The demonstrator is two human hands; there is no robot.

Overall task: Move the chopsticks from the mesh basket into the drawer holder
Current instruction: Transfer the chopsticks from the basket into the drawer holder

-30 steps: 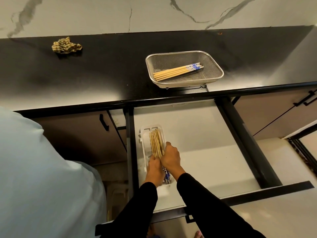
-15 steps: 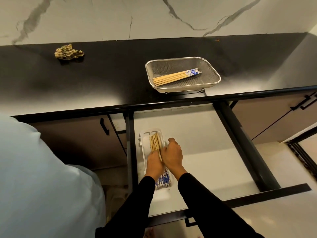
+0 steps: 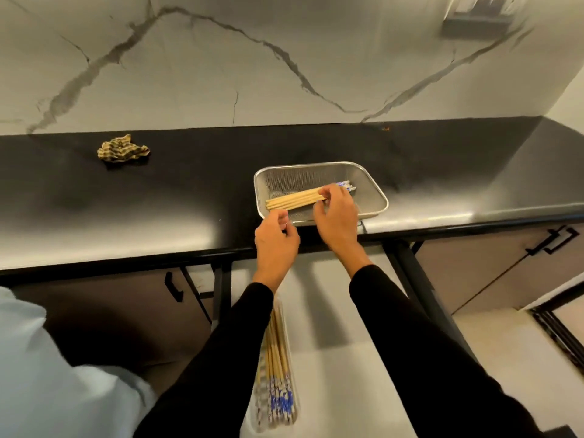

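Note:
A steel mesh basket (image 3: 369,181) sits on the black counter near its front edge. Inside lie several wooden chopsticks (image 3: 290,199) with blue-patterned ends. My right hand (image 3: 336,213) is over the basket, its fingertips touching the chopsticks near their middle. My left hand (image 3: 275,240) hovers at the basket's front left corner, fingers loosely curled, holding nothing. Below, in the open drawer (image 3: 335,368), a white holder (image 3: 294,403) holds several more chopsticks (image 3: 276,358), partly hidden by my left sleeve.
A crumpled checked cloth (image 3: 122,149) lies on the counter (image 3: 189,191) at the left. Marble wall behind. Cabinet doors with black handles (image 3: 551,243) flank the drawer. A pale blue garment (image 3: 57,374) fills the lower left.
Both hands have left the drawer holder and risen to the mesh basket; the right hand now touches the chopsticks there. The camera has tilted up and moved closer.

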